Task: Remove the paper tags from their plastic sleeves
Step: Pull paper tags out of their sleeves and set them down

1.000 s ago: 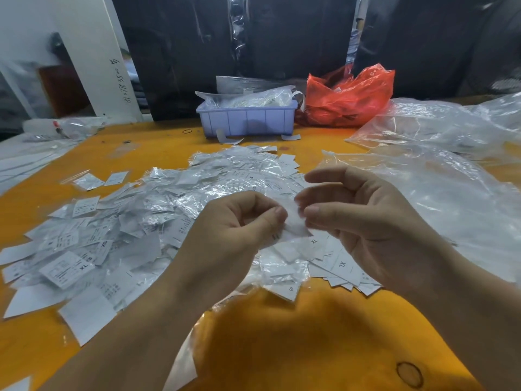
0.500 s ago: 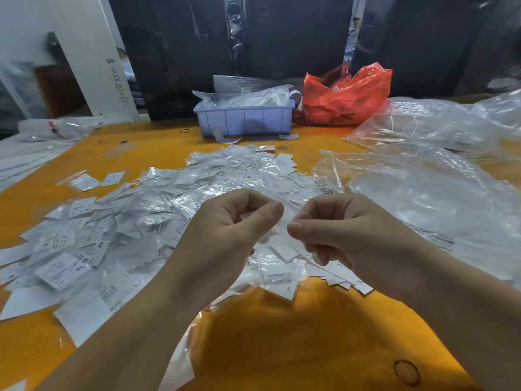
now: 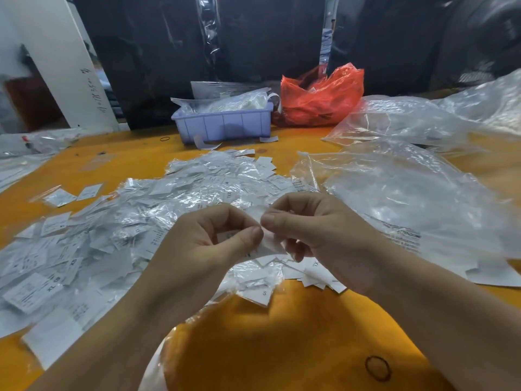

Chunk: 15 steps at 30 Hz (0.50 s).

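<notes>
The left hand and the right hand both pinch one small tag above the pile of tags on the orange desk.

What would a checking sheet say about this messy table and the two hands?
Surface: orange table, worn, partly covered.
Job's things: big pile of tags, many in clear sleeves; one sleeved tag held above the pile.
Clutter: clear plastic bags on the right; blue bin and red bag at the back; rubber band near the front.
Hands: left hand and right hand both pinch the sleeved tag with their fingers.
Cables: nothing seen.
Surroundings: dark plastic-wrapped bundles behind; white post on the left.
</notes>
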Tool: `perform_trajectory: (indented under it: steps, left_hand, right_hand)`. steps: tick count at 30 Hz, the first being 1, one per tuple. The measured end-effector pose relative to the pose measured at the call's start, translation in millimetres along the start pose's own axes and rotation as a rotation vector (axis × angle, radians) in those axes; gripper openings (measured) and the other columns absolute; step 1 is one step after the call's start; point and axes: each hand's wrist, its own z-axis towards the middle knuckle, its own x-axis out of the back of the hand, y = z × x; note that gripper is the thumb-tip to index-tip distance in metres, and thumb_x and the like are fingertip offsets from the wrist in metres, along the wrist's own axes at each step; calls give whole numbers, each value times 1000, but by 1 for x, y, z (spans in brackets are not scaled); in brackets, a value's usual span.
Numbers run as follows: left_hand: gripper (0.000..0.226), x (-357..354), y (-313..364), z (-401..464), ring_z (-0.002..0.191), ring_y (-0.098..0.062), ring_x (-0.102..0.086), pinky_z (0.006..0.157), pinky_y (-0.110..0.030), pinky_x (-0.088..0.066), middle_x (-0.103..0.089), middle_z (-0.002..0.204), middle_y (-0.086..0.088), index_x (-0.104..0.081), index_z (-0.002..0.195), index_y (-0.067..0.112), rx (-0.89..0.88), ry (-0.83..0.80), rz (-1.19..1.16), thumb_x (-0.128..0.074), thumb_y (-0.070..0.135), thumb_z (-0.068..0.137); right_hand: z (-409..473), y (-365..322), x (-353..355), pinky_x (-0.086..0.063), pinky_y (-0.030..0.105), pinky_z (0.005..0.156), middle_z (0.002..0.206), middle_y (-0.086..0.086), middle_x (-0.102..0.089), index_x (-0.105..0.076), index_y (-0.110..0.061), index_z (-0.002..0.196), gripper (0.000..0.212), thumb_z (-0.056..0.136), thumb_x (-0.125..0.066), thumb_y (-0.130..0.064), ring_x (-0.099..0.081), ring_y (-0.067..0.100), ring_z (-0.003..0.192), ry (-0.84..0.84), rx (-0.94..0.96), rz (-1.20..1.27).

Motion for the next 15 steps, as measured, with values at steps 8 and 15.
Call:
perform_trajectory:
  steps: [8, 15]
  left_hand:
    - [19, 8, -6, 3, 69, -10, -67, 59, -25, -56, -72, 81, 7, -73, 90, 34, 52, 118, -59, -76, 33, 71]
    - [33, 10, -6, 4, 72, -9, -66, 61, -23, -56, -73, 90, 9, -67, 103, 32, 82, 206, -120, -80, 26, 73]
  right_hand:
    - [2, -2, 10, -44, 24, 55, 59, -2, -56, -65, -5, 77, 13, 86, -68, -14, -50, 11, 55, 132, 65, 86]
    - [3, -5, 14, -46, 29, 59, 56, 3, -55, -58, -12, 59, 27, 84, -68, -12, -52, 14, 53, 172, 53, 167]
